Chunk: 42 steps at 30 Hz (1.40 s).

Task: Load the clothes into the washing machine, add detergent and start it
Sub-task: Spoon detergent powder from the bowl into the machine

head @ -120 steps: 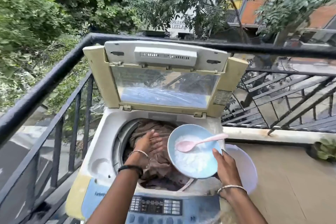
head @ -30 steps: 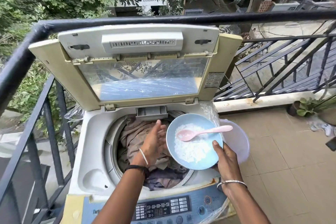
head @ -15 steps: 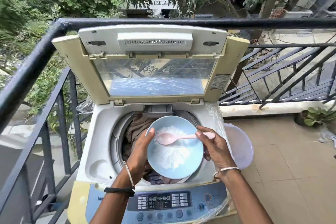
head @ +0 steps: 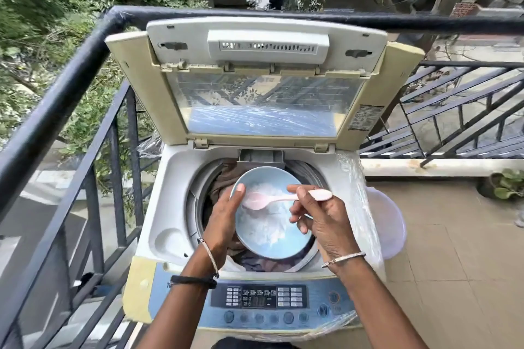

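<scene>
Detergent over clothes: dump risk.
L grip holds bowl, R grip pinches spoon; any slip tips whole lot in.

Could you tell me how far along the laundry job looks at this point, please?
Done: clothes lie in the drum. In hand: the left hand holds the blue bowl of white powder over them while the right hand pinches the pink spoon. Left: scooping powder in, lowering the raised lid, starting at the control panel.
</scene>
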### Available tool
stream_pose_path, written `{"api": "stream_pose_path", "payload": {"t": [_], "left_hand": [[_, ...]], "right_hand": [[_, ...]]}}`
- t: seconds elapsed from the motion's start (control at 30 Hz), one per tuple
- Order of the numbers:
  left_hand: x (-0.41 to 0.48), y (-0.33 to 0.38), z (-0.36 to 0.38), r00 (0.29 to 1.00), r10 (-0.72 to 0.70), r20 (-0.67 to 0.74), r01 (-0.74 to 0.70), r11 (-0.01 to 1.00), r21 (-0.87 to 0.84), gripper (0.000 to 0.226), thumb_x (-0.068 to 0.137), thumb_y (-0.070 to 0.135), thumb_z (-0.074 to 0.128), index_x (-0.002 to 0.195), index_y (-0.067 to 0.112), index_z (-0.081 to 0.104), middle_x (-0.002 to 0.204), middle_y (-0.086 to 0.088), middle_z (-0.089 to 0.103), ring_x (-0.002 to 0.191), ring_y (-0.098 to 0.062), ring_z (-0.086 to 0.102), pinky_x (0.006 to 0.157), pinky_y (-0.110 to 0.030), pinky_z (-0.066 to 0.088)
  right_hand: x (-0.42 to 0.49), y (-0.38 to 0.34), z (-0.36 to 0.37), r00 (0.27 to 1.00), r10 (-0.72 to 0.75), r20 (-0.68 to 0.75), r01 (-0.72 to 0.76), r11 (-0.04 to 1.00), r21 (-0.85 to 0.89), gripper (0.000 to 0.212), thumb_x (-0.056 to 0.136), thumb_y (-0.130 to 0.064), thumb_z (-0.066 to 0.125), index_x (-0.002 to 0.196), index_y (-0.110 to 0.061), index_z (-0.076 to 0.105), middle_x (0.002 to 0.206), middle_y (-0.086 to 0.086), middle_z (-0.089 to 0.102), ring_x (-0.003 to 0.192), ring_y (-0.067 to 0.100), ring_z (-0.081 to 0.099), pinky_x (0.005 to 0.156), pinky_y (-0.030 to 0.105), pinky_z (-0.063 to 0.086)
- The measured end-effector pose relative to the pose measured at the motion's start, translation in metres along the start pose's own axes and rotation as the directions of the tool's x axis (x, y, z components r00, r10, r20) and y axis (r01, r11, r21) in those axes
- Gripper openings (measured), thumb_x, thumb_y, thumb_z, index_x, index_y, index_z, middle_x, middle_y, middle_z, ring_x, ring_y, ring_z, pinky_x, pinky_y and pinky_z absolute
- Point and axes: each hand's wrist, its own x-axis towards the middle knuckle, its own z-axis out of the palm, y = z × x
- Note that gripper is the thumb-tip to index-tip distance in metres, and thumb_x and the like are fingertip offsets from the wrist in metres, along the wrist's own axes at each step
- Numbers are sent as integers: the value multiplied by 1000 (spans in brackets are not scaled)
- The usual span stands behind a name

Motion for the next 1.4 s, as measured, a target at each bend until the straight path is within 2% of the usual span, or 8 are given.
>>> {"api": "stream_pose_path", "payload": {"t": [0.13,0.23,0.37,0.43,0.53,0.6,0.97,1.4], "left_hand": [[2,4,0,999,43,-19,-44,999,-13,36,99,38,46,123,17,63,120,-3,69,115,-22,64,97,-39,50],[3,11,-3,998,64,-28,-64,998,-26,35,100,35,44,122,16,64,117,-1,71,109,-14,66,85,-24,54],[5,19,-6,994,96,-59,-98,994,-38,33,101,29,43,121,12,63,113,1,71,97,-3,69,71,-12,52],[7,21,-9,988,119,-101,-122,992,-17,32,101,31,44,122,15,63,116,2,70,103,-4,67,79,-17,53],[12,18,-16,976,151,-158,-148,988,32,37,96,47,49,121,24,64,122,3,68,117,-15,62,103,-42,47],[15,18,-19,964,185,-193,-172,982,79,40,91,56,50,117,29,65,120,6,68,118,-16,60,107,-49,43],[21,7,-23,953,144,-265,-113,985,130,54,82,74,50,115,33,65,118,9,69,116,-17,61,104,-51,43],[34,-3,-43,944,-76,-321,43,993,-108,76,65,83,59,122,32,62,123,2,68,115,-23,63,102,-58,45]], "right_hand": [[0,-7,-6,988,-146,-48,138,978,-154,24,98,-21,54,102,-7,72,70,11,62,61,23,58,46,24,41],[0,-9,-17,967,-226,-118,196,956,-219,23,97,-22,55,98,-9,74,66,12,63,57,28,56,47,31,42],[-2,-4,-24,947,-261,-185,211,944,-253,20,95,-21,58,94,-10,75,61,15,62,53,29,55,45,27,43],[-4,1,-22,951,-240,-193,192,952,-238,19,95,-19,59,93,-10,75,61,19,61,52,29,55,45,25,43],[-5,11,-12,963,-181,-201,150,976,-159,18,94,-17,60,92,-8,76,60,16,60,51,25,54,43,24,41],[-5,16,-4,971,-123,-205,109,991,-80,20,91,-20,61,91,-5,75,58,12,60,48,20,53,41,22,40],[-5,27,20,983,130,-129,-112,984,139,27,90,-20,61,96,4,71,59,10,57,46,15,52,39,19,36],[29,15,12,949,208,-237,-140,951,277,22,93,-18,62,98,1,71,57,5,60,45,10,54,39,14,39]]}}
